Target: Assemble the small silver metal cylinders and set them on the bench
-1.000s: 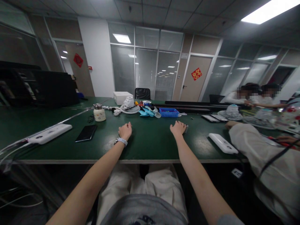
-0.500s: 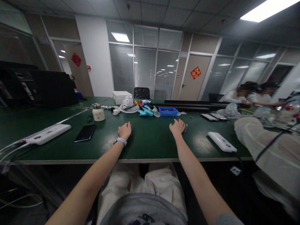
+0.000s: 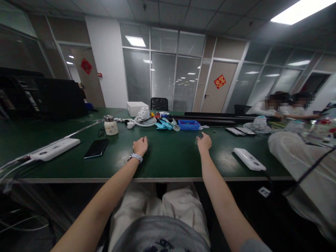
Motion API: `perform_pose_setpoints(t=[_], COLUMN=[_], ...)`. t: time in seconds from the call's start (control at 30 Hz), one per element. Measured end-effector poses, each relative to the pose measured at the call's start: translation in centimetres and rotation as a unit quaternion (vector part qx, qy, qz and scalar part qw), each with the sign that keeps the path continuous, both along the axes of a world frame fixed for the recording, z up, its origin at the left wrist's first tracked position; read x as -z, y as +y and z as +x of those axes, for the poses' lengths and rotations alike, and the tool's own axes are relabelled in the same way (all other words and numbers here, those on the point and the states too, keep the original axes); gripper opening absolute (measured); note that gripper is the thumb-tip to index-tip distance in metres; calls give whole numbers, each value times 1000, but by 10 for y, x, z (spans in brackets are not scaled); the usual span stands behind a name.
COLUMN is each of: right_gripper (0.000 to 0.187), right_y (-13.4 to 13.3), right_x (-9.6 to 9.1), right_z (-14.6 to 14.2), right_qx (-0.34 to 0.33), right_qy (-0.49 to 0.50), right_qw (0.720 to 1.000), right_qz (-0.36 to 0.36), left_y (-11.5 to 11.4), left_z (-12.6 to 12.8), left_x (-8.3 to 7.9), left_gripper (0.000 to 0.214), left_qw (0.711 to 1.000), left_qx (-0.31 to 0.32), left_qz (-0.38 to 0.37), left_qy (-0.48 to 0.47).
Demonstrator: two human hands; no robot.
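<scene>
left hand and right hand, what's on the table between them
Nothing: only bare green table lies between the left hand and right hand, seen in the head view.

Our left hand (image 3: 140, 145) rests curled in a loose fist on the green table (image 3: 168, 164) while our right hand (image 3: 204, 143) pinches a small greyish piece (image 3: 197, 139), too blurred to name, with a black phone (image 3: 96, 148) left of the left hand, a white power strip (image 3: 249, 159) right of the right, and a blue tray (image 3: 188, 125) beyond both.

Glass partition walls (image 3: 162, 80), ceiling lights (image 3: 299, 12), long green table (image 3: 170, 164), black chair (image 3: 159, 103).
</scene>
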State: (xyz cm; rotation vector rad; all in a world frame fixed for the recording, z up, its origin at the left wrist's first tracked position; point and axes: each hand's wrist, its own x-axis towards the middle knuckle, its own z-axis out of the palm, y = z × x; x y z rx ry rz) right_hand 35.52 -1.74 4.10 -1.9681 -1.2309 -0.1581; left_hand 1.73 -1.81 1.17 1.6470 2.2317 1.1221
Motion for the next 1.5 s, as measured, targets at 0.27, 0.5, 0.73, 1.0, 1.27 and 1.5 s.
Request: perform_pose_setpoints(t=[0.27,0.5,0.73,1.0,1.27,1.5], right_gripper=[32,30,36,36,36,58], right_y=[7,11,19,27,17,15], right_x=[3,2,5,12,8,20], right_z=[3,4,6,9,7,11], right_qx=[0,12,-10,-50,18,135], right_qy=[36,29,6,20,-28,51], right_qw=[999,999,999,996,988,989], right_qz=[-7,-6,31,68,152,34], left_y=[3,3,4,3,3,2], left_z=[-2,-2,-2,-2,-2,-1], left_x=[3,3,4,4,4,2], left_gripper=[50,48,48,48,48,46], left_qw=[1000,1000,1000,1000,1000,1000], left_qx=[1,1,3,1,3,6], left_qz=[3,4,4,0,2,1], left_qy=[-1,2,6,13,6,7])
